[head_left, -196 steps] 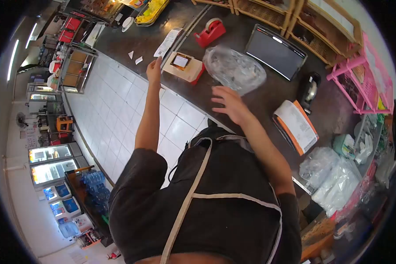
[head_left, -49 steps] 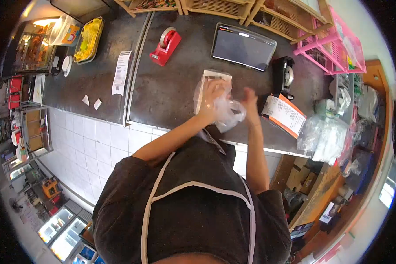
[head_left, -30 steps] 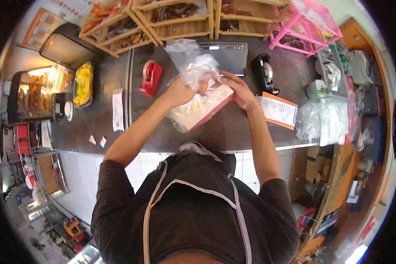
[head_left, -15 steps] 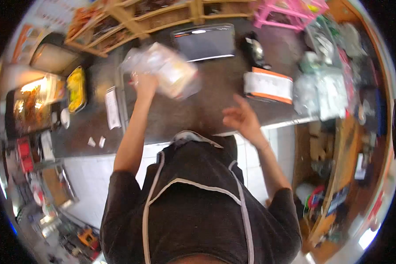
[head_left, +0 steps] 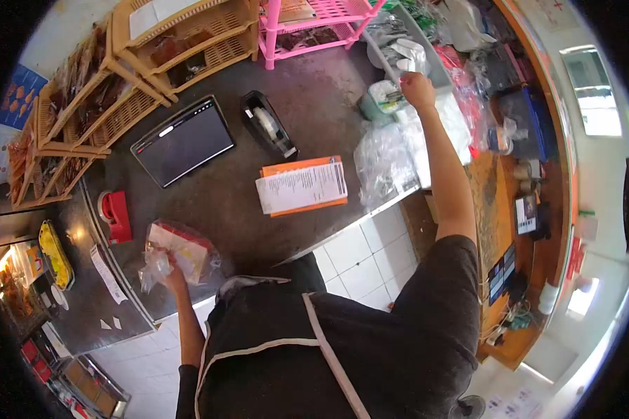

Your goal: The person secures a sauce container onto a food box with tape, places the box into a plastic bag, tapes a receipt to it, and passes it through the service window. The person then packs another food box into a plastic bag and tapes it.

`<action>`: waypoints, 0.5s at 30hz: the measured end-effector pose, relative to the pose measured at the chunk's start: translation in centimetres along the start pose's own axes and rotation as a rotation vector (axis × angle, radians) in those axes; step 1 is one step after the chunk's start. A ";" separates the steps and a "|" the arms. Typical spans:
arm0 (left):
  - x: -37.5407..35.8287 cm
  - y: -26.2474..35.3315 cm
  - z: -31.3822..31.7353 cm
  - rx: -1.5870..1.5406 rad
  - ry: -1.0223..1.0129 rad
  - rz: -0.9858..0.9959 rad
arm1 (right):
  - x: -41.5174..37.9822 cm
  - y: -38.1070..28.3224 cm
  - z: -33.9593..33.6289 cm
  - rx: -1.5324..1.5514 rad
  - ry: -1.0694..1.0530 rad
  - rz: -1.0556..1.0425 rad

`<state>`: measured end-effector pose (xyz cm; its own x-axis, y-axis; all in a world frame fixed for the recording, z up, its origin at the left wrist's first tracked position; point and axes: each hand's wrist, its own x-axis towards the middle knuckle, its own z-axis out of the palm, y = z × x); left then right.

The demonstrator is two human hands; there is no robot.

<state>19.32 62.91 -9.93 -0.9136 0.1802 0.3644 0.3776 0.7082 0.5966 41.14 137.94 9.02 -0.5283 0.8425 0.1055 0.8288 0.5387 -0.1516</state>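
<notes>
Down at the left of the dark counter, my left hand (head_left: 172,272) grips the gathered neck of a clear plastic bag (head_left: 201,262), which has a red and cream package inside. My right hand (head_left: 418,89) reaches far to the right, over the edge of a grey bin (head_left: 437,64) with white and clear plastic items. Its fingers are pinched together at a white item, but what they hold is too small to make out. Beside that hand stands a small greenish container (head_left: 384,100). Clear plastic bags (head_left: 384,159) lie below it.
On the counter (head_left: 223,230) are a tablet (head_left: 185,142), a black tape dispenser (head_left: 268,126), a red tape dispenser (head_left: 115,216) and a printed paper on an orange pad (head_left: 304,186). Wicker racks (head_left: 189,52) and a pink rack (head_left: 314,28) stand behind.
The view has turned right. My left hand has brought the bagged package down towards the counter's near edge. My right hand, earlier open over the counter, has moved out to the bin and closed.
</notes>
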 end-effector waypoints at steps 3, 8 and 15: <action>0.7 2.8 -3.0 -0.056 -0.229 -0.071 | 3.8 0.4 3.6 -0.188 -0.214 0.012; 1.8 6.8 -3.8 -0.202 -0.213 -0.163 | 6.8 2.3 6.6 -0.260 -0.296 0.081; 2.4 8.6 -3.6 -0.123 -0.171 0.049 | 6.2 0.8 0.9 -0.239 -0.173 0.085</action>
<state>20.88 66.98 -1.34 -0.9019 0.3331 0.2751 0.4285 0.6090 0.6675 38.37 143.60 8.65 -0.4619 0.8842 -0.0695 0.8804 0.4666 0.0846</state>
